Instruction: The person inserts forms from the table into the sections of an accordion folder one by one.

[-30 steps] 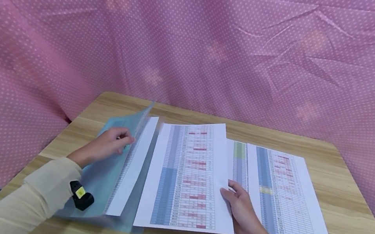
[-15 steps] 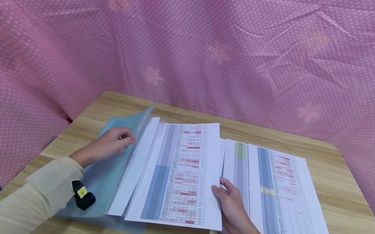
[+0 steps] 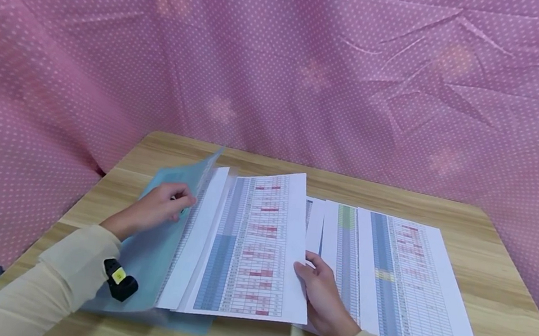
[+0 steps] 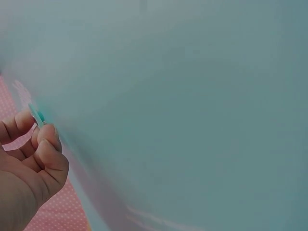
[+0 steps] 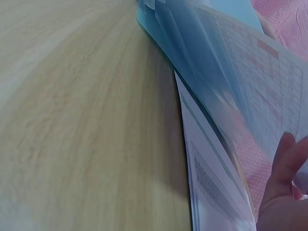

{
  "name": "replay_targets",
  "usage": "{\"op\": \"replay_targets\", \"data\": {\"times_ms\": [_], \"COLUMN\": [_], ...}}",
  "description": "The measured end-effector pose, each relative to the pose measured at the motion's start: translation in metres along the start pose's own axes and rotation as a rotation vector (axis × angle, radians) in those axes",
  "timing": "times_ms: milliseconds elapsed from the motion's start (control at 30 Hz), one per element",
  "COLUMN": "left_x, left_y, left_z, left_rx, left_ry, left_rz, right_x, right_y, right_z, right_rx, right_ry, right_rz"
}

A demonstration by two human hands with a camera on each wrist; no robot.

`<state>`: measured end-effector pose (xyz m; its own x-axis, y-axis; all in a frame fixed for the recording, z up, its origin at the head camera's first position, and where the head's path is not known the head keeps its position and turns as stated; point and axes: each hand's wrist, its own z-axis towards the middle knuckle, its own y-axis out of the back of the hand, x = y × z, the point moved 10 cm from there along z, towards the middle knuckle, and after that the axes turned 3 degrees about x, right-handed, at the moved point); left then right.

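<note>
On the wooden desk (image 3: 489,288), near its left edge, the left hand (image 3: 156,211) is pinching the blue folder (image 3: 148,254) open while the right hand (image 3: 321,297) is gripping a printed sheet (image 3: 251,245), which might bend against the folder's edge.

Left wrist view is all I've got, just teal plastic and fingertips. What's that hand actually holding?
Observer: The left hand holds up the front cover of a blue folder lying open on the wooden table.
Operator: Anything inside?
Observer: One printed sheet lies inside, under the raised cover.
Operator: Right hand?
Observer: The right hand grips the right edge of a spreadsheet page, with its left edge at the folder opening.
Operator: More pages out?
Observer: Yes, several overlapping loose sheets lie to the right on the table.
</note>
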<state>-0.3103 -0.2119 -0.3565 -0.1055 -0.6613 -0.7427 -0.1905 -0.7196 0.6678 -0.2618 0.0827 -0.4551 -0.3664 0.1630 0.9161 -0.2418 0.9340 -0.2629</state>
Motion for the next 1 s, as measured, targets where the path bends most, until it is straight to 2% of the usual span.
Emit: {"op": "replay_targets", "data": {"times_ms": [333, 700, 1000], "left_x": [0.000, 0.001, 0.003], "left_y": [0.002, 0.005, 0.005], "left_z": [0.000, 0.001, -0.001], "left_rx": [-0.008, -0.016, -0.024], "left_ry": [-0.001, 0.001, 0.011], "left_rz": [-0.005, -0.015, -0.011], "right_x": [-0.005, -0.007, -0.014], "right_y": [-0.012, -0.012, -0.031], "right_z": [0.002, -0.002, 0.000], "right_rx": [0.044, 0.028, 0.088], "right_ry": [0.007, -0.007, -0.018], "right_rz": [0.050, 0.035, 0.061]}}
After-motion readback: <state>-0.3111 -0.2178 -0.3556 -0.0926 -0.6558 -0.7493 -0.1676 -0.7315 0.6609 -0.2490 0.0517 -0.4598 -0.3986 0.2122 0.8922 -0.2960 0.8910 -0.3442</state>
